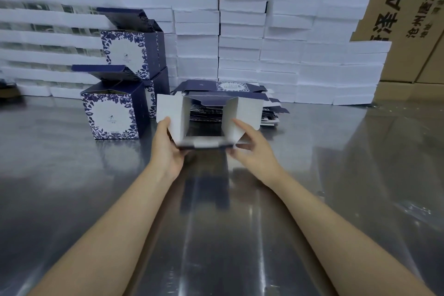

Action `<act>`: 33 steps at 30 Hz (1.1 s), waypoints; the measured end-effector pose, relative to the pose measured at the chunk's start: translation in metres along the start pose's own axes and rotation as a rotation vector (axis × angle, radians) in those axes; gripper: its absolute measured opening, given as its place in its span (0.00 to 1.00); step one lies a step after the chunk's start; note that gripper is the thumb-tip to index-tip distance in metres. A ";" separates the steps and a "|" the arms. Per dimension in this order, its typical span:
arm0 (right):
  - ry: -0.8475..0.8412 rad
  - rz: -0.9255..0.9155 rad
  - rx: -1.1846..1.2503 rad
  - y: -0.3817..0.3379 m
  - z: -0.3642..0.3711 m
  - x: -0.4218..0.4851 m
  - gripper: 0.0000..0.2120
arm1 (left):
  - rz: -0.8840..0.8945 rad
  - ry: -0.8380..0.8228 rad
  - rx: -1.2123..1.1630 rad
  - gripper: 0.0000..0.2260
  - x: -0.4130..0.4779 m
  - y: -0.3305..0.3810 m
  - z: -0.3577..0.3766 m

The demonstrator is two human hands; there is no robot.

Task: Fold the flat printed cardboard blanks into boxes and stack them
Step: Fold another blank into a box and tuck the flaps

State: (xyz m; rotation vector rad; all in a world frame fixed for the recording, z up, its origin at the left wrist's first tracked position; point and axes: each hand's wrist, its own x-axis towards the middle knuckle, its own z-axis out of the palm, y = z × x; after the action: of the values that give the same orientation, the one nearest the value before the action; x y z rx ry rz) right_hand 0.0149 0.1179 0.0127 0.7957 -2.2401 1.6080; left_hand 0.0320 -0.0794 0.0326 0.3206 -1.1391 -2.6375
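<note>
I hold a half-folded cardboard blank (177,115) above the steel table, its white inside facing me and its end open like a tube. My left hand (168,146) grips its left wall and bottom corner. My right hand (249,144) grips the right wall, fingers on the flap. Behind it lies a pile of flat navy printed blanks (230,90). To the left stand folded navy floral boxes: one (113,110) on the table with its lid up, another (129,50) stacked higher behind it.
The shiny steel table (216,223) stretches toward me. Stacks of white foam trays (288,43) line the back, with more on the left (48,31). Brown shipping cartons (396,7) stand behind them.
</note>
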 end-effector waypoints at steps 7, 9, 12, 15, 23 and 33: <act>0.370 0.088 0.122 0.003 -0.003 0.006 0.20 | 0.063 -0.087 0.194 0.15 -0.006 -0.016 0.011; 0.329 0.063 0.092 0.004 -0.007 0.006 0.24 | 0.086 -0.068 0.203 0.19 -0.006 -0.017 0.014; 0.129 -0.050 -0.171 0.008 -0.014 0.001 0.35 | 0.067 -0.018 0.121 0.22 -0.004 -0.014 0.012; -0.016 -0.068 -0.255 0.007 -0.010 -0.004 0.37 | 0.076 0.009 0.087 0.21 -0.003 -0.010 0.010; 0.430 -0.078 -0.169 -0.002 -0.002 0.003 0.21 | 0.208 -0.106 0.207 0.16 -0.013 -0.029 0.018; 0.478 -0.438 -0.616 -0.014 -0.010 0.004 0.17 | 0.555 -0.166 0.772 0.15 -0.009 -0.037 0.007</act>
State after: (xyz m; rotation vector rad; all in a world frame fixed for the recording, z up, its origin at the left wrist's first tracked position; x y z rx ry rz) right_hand 0.0185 0.1230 0.0297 0.5874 -1.8698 0.7381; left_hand 0.0328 -0.0470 0.0111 -0.0871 -1.9345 -1.6951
